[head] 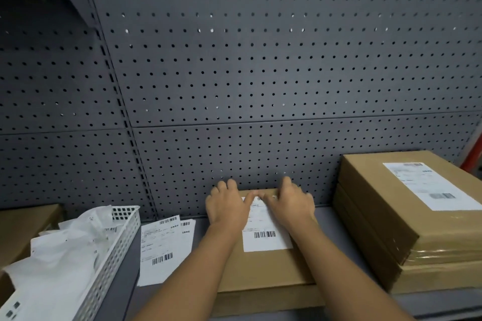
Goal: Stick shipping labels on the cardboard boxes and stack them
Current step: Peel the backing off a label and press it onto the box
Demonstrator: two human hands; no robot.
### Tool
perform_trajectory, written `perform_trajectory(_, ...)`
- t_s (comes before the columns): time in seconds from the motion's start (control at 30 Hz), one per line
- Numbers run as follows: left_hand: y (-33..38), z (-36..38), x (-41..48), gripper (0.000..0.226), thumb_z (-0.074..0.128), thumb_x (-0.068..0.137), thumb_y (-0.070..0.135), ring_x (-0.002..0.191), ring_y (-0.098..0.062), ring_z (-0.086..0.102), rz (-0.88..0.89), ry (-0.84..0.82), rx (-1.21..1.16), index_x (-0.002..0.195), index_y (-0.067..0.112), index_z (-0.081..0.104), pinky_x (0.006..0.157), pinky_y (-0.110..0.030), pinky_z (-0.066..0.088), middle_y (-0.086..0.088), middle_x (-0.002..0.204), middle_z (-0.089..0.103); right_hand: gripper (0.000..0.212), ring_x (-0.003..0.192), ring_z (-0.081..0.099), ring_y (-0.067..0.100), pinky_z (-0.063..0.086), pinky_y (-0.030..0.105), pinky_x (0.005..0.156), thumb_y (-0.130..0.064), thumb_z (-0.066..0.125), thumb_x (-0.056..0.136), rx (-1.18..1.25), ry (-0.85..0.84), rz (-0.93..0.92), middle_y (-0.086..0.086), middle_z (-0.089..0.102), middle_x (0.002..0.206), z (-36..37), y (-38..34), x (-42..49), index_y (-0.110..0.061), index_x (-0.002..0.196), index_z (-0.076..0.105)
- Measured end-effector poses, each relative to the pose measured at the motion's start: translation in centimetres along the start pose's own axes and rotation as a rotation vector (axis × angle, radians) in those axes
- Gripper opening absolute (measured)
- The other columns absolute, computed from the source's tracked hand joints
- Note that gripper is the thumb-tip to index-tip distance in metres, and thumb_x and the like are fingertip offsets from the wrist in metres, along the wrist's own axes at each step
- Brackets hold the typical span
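Note:
A flat cardboard box (268, 271) lies in front of me on the grey shelf (336, 224). A white shipping label (263, 236) with a barcode sits on its top. My left hand (228, 204) and my right hand (289, 203) lie side by side on the label's far end, fingers flat and pressing down, thumbs almost meeting. To the right stands a stack of cardboard boxes (386, 229); the top one carries a label (430, 185). Loose labels (164, 247) lie on the shelf to the left of my arms.
A white perforated basket (114, 247) full of crumpled white backing paper (62, 260) stands at the left. Another brown box (23, 229) shows behind it at the left edge. A grey pegboard wall (234, 73) closes off the back.

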State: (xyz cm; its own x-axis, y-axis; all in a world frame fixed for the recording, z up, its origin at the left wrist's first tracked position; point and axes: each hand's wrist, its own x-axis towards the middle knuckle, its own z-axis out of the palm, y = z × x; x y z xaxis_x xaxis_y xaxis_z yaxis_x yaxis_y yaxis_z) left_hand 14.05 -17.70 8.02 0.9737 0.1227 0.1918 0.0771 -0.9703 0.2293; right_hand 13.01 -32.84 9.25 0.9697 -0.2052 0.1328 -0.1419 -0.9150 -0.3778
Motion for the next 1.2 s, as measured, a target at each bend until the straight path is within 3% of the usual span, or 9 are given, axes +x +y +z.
perform_trajectory(0.17,-0.6,0.4,1.2,0.046,0.046,0.101,0.059,0.112,-0.026,0.060,-0.043,0.022,-0.127,0.120,0.018,0.054,0.087,-0.040,0.050,-0.005,0.122,0.063,0.026,0.093,0.060,0.027,0.040,0.041,0.082,-0.045,0.047,0.102,0.018,0.056,-0.040,0.002,0.068,0.103,0.4,0.8,0.8,-0.018,0.102,0.049)
perform_trajectory(0.43,-1.0,0.0,0.6,0.035,0.042,0.106,0.050,0.106,-0.023,0.060,-0.040,0.055,-0.195,0.112,0.019,0.054,0.084,-0.041,0.052,-0.002,0.117,0.063,0.008,0.077,0.054,0.029,0.037,0.037,0.067,-0.024,0.045,0.103,0.035,0.092,-0.025,0.004,0.065,0.092,-0.1,1.2,0.3,-0.018,0.097,0.045)
perform_trajectory(0.57,-1.3,-0.7,0.0,0.060,0.044,0.091,0.076,0.113,-0.022,0.054,-0.003,-0.045,-0.242,0.115,0.021,0.052,0.092,-0.039,0.046,0.003,0.119,0.057,0.039,0.098,0.060,0.026,0.035,0.039,0.083,-0.057,0.045,0.100,0.147,-0.041,-0.050,0.000,0.065,0.104,-0.8,1.7,0.3,-0.019,0.103,0.052)
perform_trajectory(0.67,-1.6,-0.5,-0.4,0.069,0.046,0.084,0.084,0.116,-0.023,0.050,0.052,-0.067,-0.132,0.117,0.023,0.048,0.098,-0.037,0.042,0.003,0.121,0.053,0.052,0.108,0.054,0.016,0.034,0.038,0.091,-0.071,0.052,0.091,0.032,-0.059,-0.152,-0.007,0.056,0.112,-0.7,2.6,-0.9,-0.026,0.116,0.054)
perform_trajectory(0.8,-0.7,-1.0,-1.0,0.053,0.044,0.096,0.071,0.120,-0.025,0.047,0.047,-0.114,-0.112,0.120,0.024,0.047,0.101,-0.038,0.036,0.001,0.126,0.052,0.036,0.121,0.047,0.021,0.030,0.039,0.094,-0.053,0.049,0.101,0.018,-0.046,-0.195,-0.004,0.056,0.117,-0.6,1.9,-1.6,-0.027,0.124,0.055)
perform_trajectory(0.9,-1.4,-2.4,-1.7,0.024,0.045,0.105,0.035,0.127,-0.025,0.041,0.101,-0.211,-0.211,0.127,0.026,0.047,0.105,-0.037,0.032,-0.002,0.136,0.048,0.032,0.127,0.043,0.024,0.026,0.035,0.091,-0.024,0.044,0.105,0.124,-0.077,-0.289,-0.002,0.054,0.120,-1.5,2.5,-2.8,-0.025,0.135,0.054)
perform_trajectory(0.97,-2.6,-3.4,-3.2,0.037,0.042,0.105,0.020,0.139,-0.024,0.035,0.250,-0.288,-0.309,0.141,0.025,0.047,0.114,-0.037,0.031,-0.001,0.147,0.044,0.037,0.129,0.041,0.020,0.024,0.033,0.095,-0.022,0.043,0.105,0.110,-0.128,-0.408,-0.005,0.053,0.130,-2.5,3.2,-4.4,-0.024,0.139,0.056)
perform_trajectory(1.07,-3.8,-3.8,-6.2,0.048,0.038,0.110,0.029,0.154,-0.019,0.026,0.493,-0.346,-0.298,0.157,0.022,0.038,0.125,-0.030,0.020,0.004,0.166,0.033,0.037,0.133,0.045,0.023,0.030,0.035,0.106,-0.024,0.044,0.104,0.021,-0.170,-0.583,-0.004,0.054,0.147,-2.5,4.2,-6.2,-0.023,0.136,0.063)
perform_trajectory(1.2,-4.1,-3.0,-7.9,0.049,0.027,0.112,0.036,0.159,-0.014,0.013,0.538,-0.292,-0.158,0.161,0.028,0.030,0.128,-0.031,0.010,0.008,0.172,0.018,0.040,0.140,0.045,0.023,0.036,0.039,0.116,-0.019,0.047,0.104,-0.001,-0.176,-0.578,-0.003,0.048,0.157,-1.9,4.7,-7.3,-0.025,0.142,0.059)
